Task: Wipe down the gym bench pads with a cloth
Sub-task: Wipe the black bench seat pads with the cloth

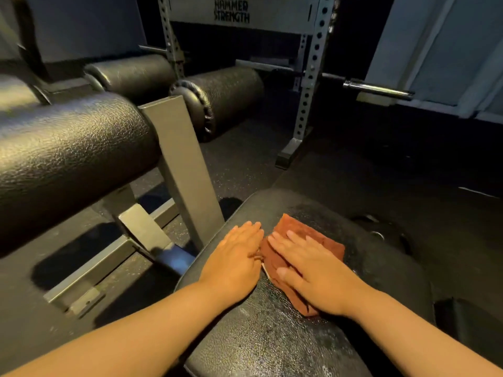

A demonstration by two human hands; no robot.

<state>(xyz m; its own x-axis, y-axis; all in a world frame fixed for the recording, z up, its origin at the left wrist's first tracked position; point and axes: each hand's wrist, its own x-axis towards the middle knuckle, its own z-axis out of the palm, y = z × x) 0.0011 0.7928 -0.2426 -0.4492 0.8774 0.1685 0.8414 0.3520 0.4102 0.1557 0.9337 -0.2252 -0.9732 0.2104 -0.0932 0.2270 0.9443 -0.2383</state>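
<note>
**A:** Where is the cloth (325, 242)?
**B:** It lies flat on the bench pad (272, 336), under the right hand (307, 270), whose straight, slightly spread fingers press it down. The left hand (236, 257) rests flat on the pad just beside it, fingers together, holding nothing.
**A:** Progress?
**B:** Judged partial. The pad glistens wet around the hands, while the roller pads (68, 159) beyond the left hand look dry and are probably unwiped.

The right hand (307, 265) covers much of the cloth (326, 244); the bench pad (272, 336) runs off the bottom edge.
</note>
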